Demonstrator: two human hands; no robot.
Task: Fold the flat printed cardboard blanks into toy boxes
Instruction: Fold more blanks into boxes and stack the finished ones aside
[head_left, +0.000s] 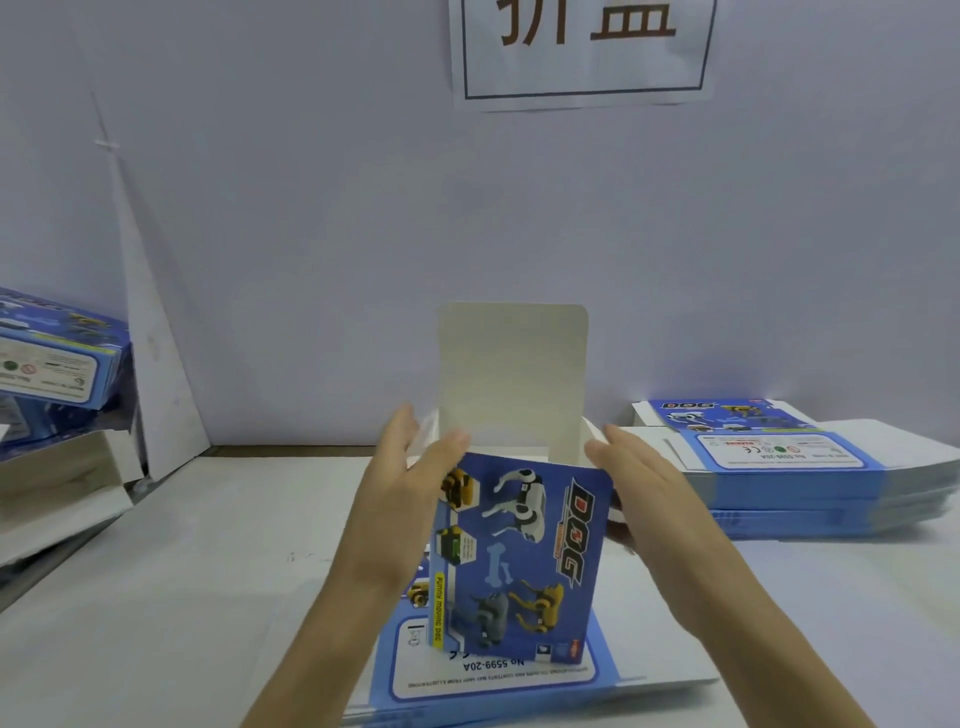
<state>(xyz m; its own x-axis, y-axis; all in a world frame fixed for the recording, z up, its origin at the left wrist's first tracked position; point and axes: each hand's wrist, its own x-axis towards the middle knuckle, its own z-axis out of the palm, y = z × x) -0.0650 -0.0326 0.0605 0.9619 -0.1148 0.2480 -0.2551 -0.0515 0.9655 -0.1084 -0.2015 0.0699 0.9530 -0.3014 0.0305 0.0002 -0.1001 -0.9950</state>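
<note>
White table (182, 597), pale wall (311, 234), stacked blanks (805, 483)

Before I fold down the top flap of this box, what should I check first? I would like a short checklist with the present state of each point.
1. Box opened into shape: ok, its front panel stands and the top is open.
2. Top flap upright and unbent: ok.
3. Left hand and right hand at the two sides, fingers straight: ok.
4. Side flaps turned inward: cannot tell, the hands partly hide them.
5. Bottom closed: cannot tell, it is hidden.
6. Bare table under the box: not ok, a flat blank lies there.
</note>
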